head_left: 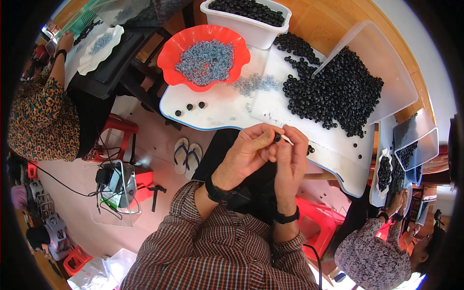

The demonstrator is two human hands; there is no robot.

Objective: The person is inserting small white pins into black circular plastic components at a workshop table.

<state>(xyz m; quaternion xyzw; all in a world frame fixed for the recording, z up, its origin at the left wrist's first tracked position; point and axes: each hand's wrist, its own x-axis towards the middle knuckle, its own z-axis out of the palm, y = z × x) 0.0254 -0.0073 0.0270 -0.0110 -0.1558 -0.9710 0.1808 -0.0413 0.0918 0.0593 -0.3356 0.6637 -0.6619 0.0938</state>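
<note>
Both my hands are together in front of my chest, just off the near edge of the white table (pixel 222 113). My left hand (pixel 246 152) pinches a small black ring-like part (pixel 277 137) between thumb and fingertips. Right beside it, my right hand (pixel 292 157) has its thumb and forefinger closed near the same part; whatever they grip is too small to make out. Beyond them lies a large heap of similar black parts (pixel 333 92). A red wavy-edged dish (pixel 169 55) holds many tiny clear bluish pieces (pixel 205 63), with more scattered to its right.
A clear plastic bin (pixel 394 77) lies tipped at the heap. Behind the dish stands a white tub (pixel 237 30) of black parts. Three black parts (pixel 190 107) sit near the table's left edge. A red stool (pixel 319 222) is at right; sandals (pixel 187 157) lie on the floor. Two people work nearby.
</note>
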